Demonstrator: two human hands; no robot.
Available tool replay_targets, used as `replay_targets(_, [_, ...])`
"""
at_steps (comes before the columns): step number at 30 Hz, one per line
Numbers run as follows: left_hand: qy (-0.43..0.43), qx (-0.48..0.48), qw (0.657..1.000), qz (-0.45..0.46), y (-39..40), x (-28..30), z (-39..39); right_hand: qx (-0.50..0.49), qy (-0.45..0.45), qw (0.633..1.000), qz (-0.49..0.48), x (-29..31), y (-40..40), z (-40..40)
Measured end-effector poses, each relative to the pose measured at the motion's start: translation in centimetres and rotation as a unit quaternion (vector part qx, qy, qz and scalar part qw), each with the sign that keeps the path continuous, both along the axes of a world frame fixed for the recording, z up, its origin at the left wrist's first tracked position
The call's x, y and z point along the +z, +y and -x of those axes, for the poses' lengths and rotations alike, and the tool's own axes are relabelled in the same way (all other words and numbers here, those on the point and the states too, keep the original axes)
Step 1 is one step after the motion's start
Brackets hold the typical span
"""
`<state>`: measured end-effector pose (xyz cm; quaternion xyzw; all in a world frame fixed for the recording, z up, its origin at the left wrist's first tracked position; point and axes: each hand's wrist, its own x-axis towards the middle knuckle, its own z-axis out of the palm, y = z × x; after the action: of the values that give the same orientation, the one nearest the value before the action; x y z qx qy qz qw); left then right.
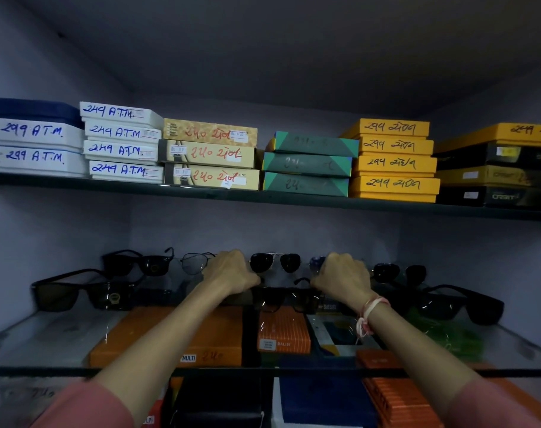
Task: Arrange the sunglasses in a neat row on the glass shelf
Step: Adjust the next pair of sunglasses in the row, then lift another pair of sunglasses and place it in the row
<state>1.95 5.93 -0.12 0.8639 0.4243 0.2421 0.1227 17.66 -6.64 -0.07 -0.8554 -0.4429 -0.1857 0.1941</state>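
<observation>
Head view: on the glass shelf [62, 329], the left hand [232, 271] and right hand [343, 276] each curl closed around one end of a dark pair of sunglasses [281, 299] at the centre. Other sunglasses sit behind at 12 o'clock [275, 261], one black pair at 9 o'clock [77, 291], another at 3 o'clock [460, 304]. Labelled boxes [213, 154] fill the upper shelf [294, 197].

Sunglasses [275, 262] crowd the glass shelf's [56, 338] back; front corners lie bare.
</observation>
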Motion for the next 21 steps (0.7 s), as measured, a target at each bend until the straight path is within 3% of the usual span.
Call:
replay_targets(4, [-0.008,0.047,0.998,-0.049,0.6,0.0,1.1,-0.025,-0.050,0.998,0.011,0.3,-0.1,0.2])
replay_targets(7, [0.061,0.124,0.985,-0.105,1.0,0.3,2.5,-0.038,-0.066,0.997,-0.014,0.9,-0.4,0.5])
replay_targets(10, [0.108,0.133,0.984,-0.051,1.6,-0.3,3.5,-0.025,-0.059,0.997,-0.035,1.4,-0.2,1.1])
replay_targets(13, [0.045,0.114,0.992,-0.029,2.0,-0.7,4.2,0.004,-0.050,0.997,-0.063,1.4,0.2,2.1])
replay_targets(17, [-0.067,0.081,0.990,-0.093,1.4,0.0,6.7,0.082,0.020,0.991,-0.104,2.0,0.8,3.8])
replay_targets(21, [-0.108,-0.009,0.982,-0.155,0.3,0.5,9.5,0.192,0.087,0.971,-0.113,2.8,2.4,6.3])
